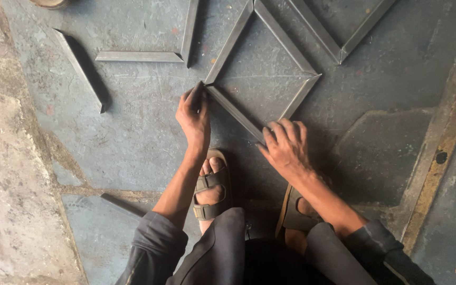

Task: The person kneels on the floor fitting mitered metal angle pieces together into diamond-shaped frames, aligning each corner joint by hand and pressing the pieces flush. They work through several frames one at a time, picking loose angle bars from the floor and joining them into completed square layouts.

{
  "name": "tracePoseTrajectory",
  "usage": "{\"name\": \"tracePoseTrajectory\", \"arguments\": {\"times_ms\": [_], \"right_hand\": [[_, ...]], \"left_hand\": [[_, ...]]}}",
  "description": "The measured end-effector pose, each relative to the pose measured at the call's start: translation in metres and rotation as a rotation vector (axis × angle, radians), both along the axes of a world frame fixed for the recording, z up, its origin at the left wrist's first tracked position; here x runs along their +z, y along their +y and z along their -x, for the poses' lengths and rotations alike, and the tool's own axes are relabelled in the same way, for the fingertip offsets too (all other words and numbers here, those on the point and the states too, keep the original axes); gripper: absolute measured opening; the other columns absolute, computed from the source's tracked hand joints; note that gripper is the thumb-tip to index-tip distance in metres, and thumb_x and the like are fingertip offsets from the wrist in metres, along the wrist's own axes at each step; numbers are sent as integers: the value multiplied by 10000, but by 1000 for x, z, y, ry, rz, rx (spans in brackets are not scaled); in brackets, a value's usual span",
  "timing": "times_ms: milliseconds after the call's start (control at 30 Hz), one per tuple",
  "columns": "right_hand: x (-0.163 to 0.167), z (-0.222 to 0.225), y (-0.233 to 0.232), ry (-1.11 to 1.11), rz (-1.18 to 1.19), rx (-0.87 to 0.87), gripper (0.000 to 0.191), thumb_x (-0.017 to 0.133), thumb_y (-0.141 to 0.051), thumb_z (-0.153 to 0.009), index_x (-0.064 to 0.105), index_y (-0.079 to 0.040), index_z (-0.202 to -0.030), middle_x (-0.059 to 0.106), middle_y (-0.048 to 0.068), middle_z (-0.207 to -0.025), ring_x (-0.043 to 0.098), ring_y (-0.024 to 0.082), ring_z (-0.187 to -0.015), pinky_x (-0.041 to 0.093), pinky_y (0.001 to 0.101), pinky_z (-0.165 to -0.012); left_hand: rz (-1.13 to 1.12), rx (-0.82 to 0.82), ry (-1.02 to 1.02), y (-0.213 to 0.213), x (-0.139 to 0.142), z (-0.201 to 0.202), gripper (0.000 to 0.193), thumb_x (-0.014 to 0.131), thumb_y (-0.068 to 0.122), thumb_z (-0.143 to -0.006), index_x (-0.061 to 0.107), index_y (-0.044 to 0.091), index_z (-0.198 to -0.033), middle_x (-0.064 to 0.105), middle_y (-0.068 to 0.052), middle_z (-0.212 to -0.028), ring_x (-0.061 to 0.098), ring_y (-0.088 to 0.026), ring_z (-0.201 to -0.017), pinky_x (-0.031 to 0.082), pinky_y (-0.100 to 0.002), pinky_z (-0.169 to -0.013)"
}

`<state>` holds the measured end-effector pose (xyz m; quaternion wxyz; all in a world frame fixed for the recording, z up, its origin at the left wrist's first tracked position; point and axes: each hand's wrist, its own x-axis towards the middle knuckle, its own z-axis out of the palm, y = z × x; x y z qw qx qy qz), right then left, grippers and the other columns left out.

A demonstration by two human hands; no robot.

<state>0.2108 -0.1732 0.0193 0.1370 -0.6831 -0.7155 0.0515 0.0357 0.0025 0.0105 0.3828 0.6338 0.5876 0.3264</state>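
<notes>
The left hand [194,113] is pressing its fingertips, held narrow together, on the left corner of a square frame of metal bars [262,74] that is lying on the grey floor [133,142]. The right hand [286,148], fingers spread, is resting on the near corner. A loose bar [80,68] is lying far left, and another frame [339,31] is lying farther right.
</notes>
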Motion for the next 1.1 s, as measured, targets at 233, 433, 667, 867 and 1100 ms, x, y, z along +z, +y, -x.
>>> {"name": "tracePoseTrajectory", "arguments": {"times_ms": [233,433,667,867,1100], "right_hand": [[6,-1,4,-16,16,-97,381,868,-309,-822,758,-18,-1043,639,112,-1194,530,311,-1214,391,570,-1043],[12,-2,9,-6,-12,-108,366,879,-275,-790,762,-5,-1008,657,122,-1171,545,318,-1205,390,559,-1038],[12,-1,10,-8,-26,-119,350,889,-277,-781,756,-18,-975,655,104,-1155,549,310,-1191,391,551,-1030],[10,-7,12,-45,-22,-173,353,897,-320,-835,759,-28,-979,663,97,-1133,551,285,-1180,377,540,-1037],[3,-27,-3,-113,27,-91,504,824,-523,-842,791,-34,-961,701,104,-1122,555,279,-1136,377,539,-1039]], "left_hand": [[-1,49,-20,-1,-2,-3,326,688,87,-948,725,58,-1270,745,-122,-1104,740,-210,-981,557,-312,-901],[73,141,-65,-4,-1,-8,281,703,98,-943,745,49,-1216,771,-117,-1063,737,-172,-964,550,-292,-899],[143,271,-189,-4,-1,-16,234,740,117,-947,770,37,-1164,805,-75,-1028,711,-100,-934,549,-266,-885],[84,233,-158,-6,-2,-15,226,749,109,-949,777,18,-1154,789,-84,-1036,709,-107,-955,539,-267,-903],[194,314,-252,-4,-4,-17,249,764,148,-941,775,8,-1147,803,-84,-1036,707,-98,-944,548,-262,-901]]}}
